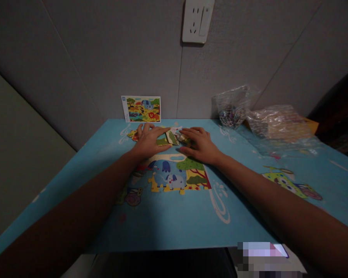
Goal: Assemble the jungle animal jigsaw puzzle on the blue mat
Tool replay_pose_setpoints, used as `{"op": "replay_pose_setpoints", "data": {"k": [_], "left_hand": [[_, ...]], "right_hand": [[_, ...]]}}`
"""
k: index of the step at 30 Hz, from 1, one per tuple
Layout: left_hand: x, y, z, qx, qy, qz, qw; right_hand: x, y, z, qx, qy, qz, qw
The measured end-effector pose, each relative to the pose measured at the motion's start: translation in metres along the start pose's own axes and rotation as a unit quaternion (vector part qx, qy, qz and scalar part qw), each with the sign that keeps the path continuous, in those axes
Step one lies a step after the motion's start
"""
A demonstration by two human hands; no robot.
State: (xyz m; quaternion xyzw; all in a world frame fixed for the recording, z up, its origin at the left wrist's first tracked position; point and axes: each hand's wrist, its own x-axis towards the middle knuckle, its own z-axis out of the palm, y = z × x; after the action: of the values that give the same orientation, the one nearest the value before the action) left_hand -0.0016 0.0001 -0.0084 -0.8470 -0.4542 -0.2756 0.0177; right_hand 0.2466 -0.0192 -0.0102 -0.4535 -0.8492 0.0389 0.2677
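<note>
Mid-frame, our left hand (146, 143) and right hand (202, 146) touch loose jigsaw pieces (172, 138), whether gripping we cannot tell; sweeping them nearer could split the joined elephant section (166, 174) just below.

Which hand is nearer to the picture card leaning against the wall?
Left. The left hand is just in front of the picture card; the right hand is farther off to the right.

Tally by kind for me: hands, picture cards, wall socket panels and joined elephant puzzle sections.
Hands: 2 (left hand, right hand)
Picture card: 1
Wall socket panel: 1
Joined elephant puzzle section: 1
Total: 5
Puzzle pieces between the hands are partly covered, so not counted.
</note>
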Motion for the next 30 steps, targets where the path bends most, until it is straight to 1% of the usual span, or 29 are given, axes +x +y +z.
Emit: {"op": "replay_pose_setpoints", "data": {"k": [3, 5, 11, 12, 14, 16, 17, 18, 21, 23, 24, 26, 28, 30], "left_hand": [[-0.001, 0.002, -0.002, -0.020, 0.014, 0.063, 0.998], [-0.001, 0.003, -0.003, -0.028, 0.013, 0.083, 0.996], [-0.004, 0.006, -0.002, -0.052, 0.007, 0.087, 0.995], [-0.004, 0.006, -0.002, -0.055, 0.007, 0.085, 0.995], [-0.004, 0.005, -0.002, -0.063, -0.001, 0.081, 0.995], [-0.004, 0.004, -0.002, -0.071, -0.007, 0.092, 0.993], [-0.004, 0.004, -0.002, -0.073, -0.006, 0.103, 0.992], [-0.004, 0.005, -0.003, -0.073, 0.000, 0.114, 0.991], [-0.004, 0.009, -0.005, -0.067, 0.029, 0.147, 0.986], [-0.004, 0.013, -0.006, -0.062, 0.051, 0.171, 0.982], [-0.004, 0.016, -0.007, -0.060, 0.060, 0.186, 0.979], [-0.004, 0.022, -0.007, -0.058, 0.074, 0.215, 0.972], [-0.004, 0.028, -0.006, -0.059, 0.073, 0.236, 0.967], [-0.004, 0.031, -0.006, -0.070, 0.069, 0.239, 0.966]], "right_hand": [[-0.001, -0.001, 0.002, -0.006, -0.037, -0.016, 0.999], [-0.001, -0.001, 0.002, -0.003, -0.046, -0.026, 0.999], [0.003, -0.006, -0.003, 0.021, -0.004, -0.025, 0.999], [0.003, -0.005, -0.004, 0.022, 0.010, -0.016, 1.000], [0.003, -0.003, -0.008, 0.009, 0.059, 0.020, 0.998], [0.002, 0.002, -0.011, -0.018, 0.110, 0.064, 0.992], [0.002, 0.005, -0.012, -0.035, 0.123, 0.081, 0.988], [0.001, 0.008, -0.013, -0.054, 0.122, 0.095, 0.987], [0.000, 0.012, -0.015, -0.097, 0.076, 0.125, 0.984], [0.000, 0.009, -0.015, -0.093, 0.070, 0.131, 0.985], [0.000, 0.005, -0.015, -0.072, 0.079, 0.123, 0.987], [0.000, -0.006, -0.014, 0.019, 0.088, 0.090, 0.992], [-0.001, -0.018, -0.011, 0.140, 0.059, 0.057, 0.987], [-0.001, -0.025, -0.006, 0.227, 0.037, 0.055, 0.972]]}}
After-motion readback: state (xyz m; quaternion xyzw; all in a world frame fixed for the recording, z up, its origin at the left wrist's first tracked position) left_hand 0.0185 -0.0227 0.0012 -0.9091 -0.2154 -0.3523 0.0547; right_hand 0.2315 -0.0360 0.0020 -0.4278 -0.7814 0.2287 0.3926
